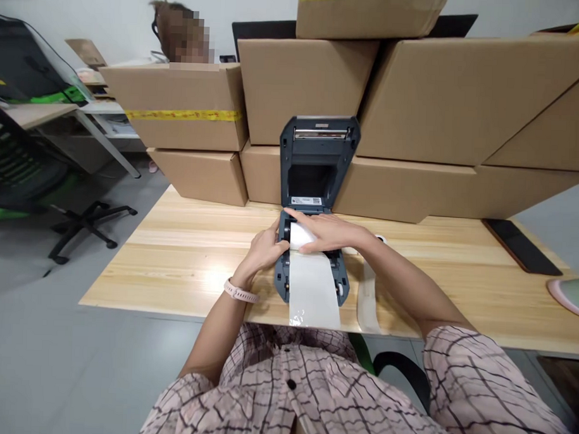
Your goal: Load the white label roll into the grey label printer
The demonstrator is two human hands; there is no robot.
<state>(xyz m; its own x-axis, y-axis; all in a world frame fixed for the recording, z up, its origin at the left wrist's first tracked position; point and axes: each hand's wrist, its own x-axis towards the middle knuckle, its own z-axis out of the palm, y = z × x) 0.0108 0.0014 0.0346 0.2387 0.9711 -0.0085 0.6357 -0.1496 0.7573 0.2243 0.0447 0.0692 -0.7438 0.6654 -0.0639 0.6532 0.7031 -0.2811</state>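
A dark grey label printer (343,269) sits on the wooden table with its lid (311,154) raised upright. Inside its body lies a white label roll (300,236), from which a wide label strip (314,290) runs forward over the printer's front to the table edge. My right hand (331,232) reaches across the roll, fingers stretched over its far side and thumb on its near side, gripping it. My left hand (267,248) holds the printer's left side, its thumb over the rim near the roll; its other fingers are partly hidden.
Right of the printer, another roll's pale strip (368,299) trails to the table edge, partly under my forearm. A dark phone (521,246) lies at the far right. Stacked cardboard boxes (303,84) line the back. Another person's head (182,33) shows behind them. An office chair (82,229) stands left.
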